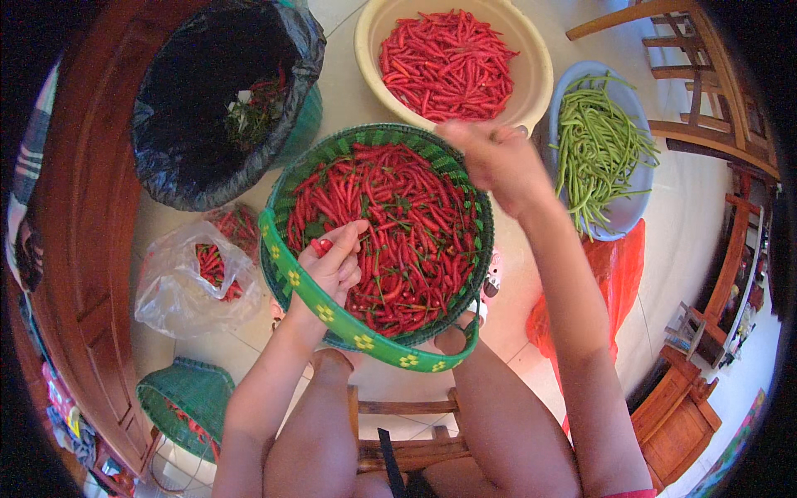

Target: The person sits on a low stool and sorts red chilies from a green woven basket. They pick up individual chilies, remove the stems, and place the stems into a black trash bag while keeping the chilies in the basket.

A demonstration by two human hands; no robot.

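Observation:
A green woven basket [378, 131] full of red chili peppers [398, 230], many with green stems, stands before me, its yellow-flowered handle tipped towards me. Over its left part, my left hand [336, 258] is closed on a red chili pepper [321, 247], whose end shows between the fingers. My right hand [498, 159] is blurred, fingers curled, between the basket and the near rim of a cream plastic basin [542, 81]; whether it holds something cannot be made out. Red chili peppers [445, 65] without visible green stems fill the basin.
A bin lined with a black plastic bag [187, 168] holds green scraps at upper left. Clear plastic bags [187, 311] with chilies and a smaller green basket [187, 398] lie at left. At right are a blue basin [641, 180] of long green beans [598, 149], a red plastic bag [613, 274] and wooden chairs [703, 131].

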